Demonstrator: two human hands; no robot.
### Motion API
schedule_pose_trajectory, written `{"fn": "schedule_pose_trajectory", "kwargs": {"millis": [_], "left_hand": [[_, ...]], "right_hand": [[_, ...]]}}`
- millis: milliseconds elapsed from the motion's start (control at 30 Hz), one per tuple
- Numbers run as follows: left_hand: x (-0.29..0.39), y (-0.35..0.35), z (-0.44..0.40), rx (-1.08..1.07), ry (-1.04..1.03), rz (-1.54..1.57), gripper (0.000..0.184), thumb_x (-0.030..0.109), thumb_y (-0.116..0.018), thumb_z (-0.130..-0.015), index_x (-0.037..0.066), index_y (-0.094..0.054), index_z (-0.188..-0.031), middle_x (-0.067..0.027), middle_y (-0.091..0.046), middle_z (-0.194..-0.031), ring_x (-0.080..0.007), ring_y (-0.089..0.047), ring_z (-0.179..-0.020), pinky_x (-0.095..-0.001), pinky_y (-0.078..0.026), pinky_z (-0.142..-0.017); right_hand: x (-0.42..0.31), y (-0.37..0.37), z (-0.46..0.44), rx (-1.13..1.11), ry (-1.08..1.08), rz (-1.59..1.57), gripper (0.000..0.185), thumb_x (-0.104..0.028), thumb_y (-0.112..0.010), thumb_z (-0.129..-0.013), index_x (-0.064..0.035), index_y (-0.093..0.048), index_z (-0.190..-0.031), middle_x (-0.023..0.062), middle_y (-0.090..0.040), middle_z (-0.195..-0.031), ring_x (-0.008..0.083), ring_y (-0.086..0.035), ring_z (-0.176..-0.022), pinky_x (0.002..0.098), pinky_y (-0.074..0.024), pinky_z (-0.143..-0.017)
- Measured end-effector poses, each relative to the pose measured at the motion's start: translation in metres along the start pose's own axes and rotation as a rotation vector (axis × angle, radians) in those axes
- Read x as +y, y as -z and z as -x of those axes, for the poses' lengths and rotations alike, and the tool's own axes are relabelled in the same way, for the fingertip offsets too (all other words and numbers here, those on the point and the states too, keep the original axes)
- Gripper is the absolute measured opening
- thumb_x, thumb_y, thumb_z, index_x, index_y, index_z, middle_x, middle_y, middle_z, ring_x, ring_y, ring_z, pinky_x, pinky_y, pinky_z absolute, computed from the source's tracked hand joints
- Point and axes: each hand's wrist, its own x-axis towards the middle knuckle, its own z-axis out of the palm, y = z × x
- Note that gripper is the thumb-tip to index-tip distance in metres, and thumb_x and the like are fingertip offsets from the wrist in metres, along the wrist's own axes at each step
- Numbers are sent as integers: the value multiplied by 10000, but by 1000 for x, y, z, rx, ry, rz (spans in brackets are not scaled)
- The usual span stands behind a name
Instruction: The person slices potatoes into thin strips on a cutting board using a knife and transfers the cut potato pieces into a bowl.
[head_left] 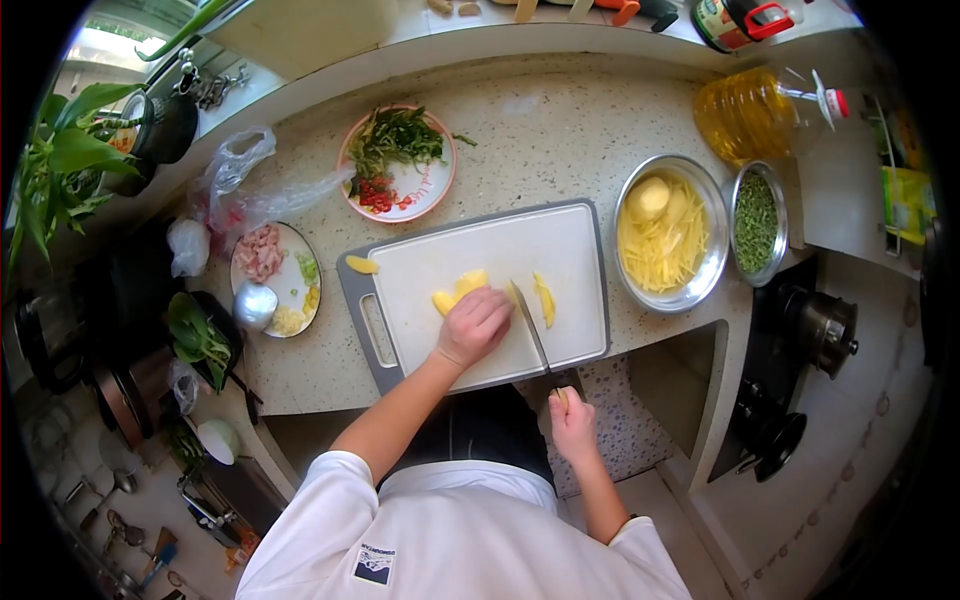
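Observation:
A white cutting board (440,250) with a grey edge lies in front of me on the counter. My left hand (475,328) presses down with curled fingers on potato slices (470,281), and some of them show past the fingertips. In my right hand (572,425) is the handle of a kitchen knife (530,325). Its blade lies across the board, close to the left fingertips. Cut potato strips (544,300) rest to the right of the blade. A single potato piece (361,264) sits at the board's upper left corner.
Right of the board stand a metal bowl (629,277) of potato shreds and a smaller bowl (738,250) of chopped greens. An oil jug (745,115) is behind them. A plate (425,185) with greens and red peppers and a plate (290,275) with diced meat stand left.

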Motion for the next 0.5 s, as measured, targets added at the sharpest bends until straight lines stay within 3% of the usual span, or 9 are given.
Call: {"fn": "schedule_pose_trajectory", "kwargs": {"millis": [333, 500], "left_hand": [[1, 1, -2, -9, -13, -20, 206, 15, -787, -777, 40, -750, -978, -72, -744, -1014, -247, -730, -988, -401, -607, -921], [0, 1, -2, -23, -24, -31, 230, 19, -786, -779, 41, -758, -1006, -71, -747, -1032, -244, -730, -987, -399, -604, -920]], "right_hand": [[-3, 4, -3, -16, -52, 77, 319, -295, -576, -1065, -31, -549, -889, 241, -595, -726, 498, -616, -720, 516, -449, -582], [-1, 5, 0, -2, -70, 5, 350, -312, -566, -1073, -28, -539, -870, 207, -591, -689, 454, -625, -669, 486, -451, -574]]}}
